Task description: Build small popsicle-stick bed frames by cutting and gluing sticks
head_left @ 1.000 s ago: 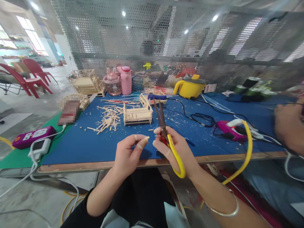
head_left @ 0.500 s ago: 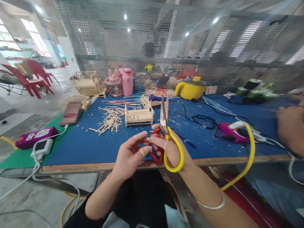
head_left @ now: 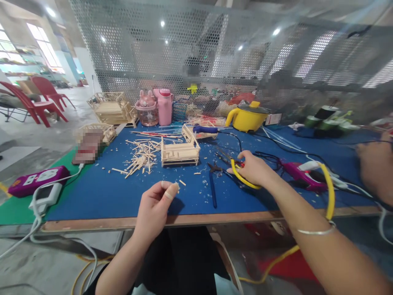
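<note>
scissors (head_left: 242, 180) have moved: half a second ago they stood blades-up by the left fingertips, both hands close together; now they lie low over the blue mat (head_left: 101, 200), off to the right, blades pointing forward and leftward. the right hand (head_left: 255, 167) has gone with them, its fingers closed about the handles, though how firmly cannot be told, nor whether the scissors rest fully on the mat. pliers (head_left: 213, 189) now show plainly just left of them, handles spread, one running toward the right hand.

the left hand (head_left: 154, 203) has drawn back a little to the left, thumb and forefinger pinched over what looks like a short stick (head_left: 178, 189), only its tip showing. a loose sliver (head_left: 182, 182) lies just beside those fingertips.

so the cutting seems paused, with the small piece kept in the left hand and the blades well apart from it. the wooden frame (head_left: 180, 157) sits beyond, between the stick pile (head_left: 141, 159) and the pliers, touched by neither hand.
</note>
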The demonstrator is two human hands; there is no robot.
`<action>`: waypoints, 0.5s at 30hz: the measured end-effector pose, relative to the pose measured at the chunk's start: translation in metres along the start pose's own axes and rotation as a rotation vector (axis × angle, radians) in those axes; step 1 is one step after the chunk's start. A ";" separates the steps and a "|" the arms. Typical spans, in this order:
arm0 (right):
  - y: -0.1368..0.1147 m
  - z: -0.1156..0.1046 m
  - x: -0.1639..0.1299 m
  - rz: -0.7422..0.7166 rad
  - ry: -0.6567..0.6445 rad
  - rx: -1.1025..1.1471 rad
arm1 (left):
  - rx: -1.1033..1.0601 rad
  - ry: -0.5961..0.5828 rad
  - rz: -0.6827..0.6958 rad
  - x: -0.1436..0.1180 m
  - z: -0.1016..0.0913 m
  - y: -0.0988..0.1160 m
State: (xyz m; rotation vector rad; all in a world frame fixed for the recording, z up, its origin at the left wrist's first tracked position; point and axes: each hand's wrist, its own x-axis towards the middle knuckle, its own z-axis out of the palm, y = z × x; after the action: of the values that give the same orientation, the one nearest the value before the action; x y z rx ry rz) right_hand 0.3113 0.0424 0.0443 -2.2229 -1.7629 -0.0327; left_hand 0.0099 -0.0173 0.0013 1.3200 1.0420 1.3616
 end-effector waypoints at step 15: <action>-0.142 -0.035 -0.015 -0.967 0.285 0.351 | -0.099 -0.045 -0.012 0.069 -0.008 0.042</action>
State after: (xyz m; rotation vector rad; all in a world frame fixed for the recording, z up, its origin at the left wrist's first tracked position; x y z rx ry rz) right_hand 0.1782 0.0474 0.1056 -0.9292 -2.2589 -0.2136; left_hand 0.0006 0.0419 0.0555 1.2638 0.9395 1.3508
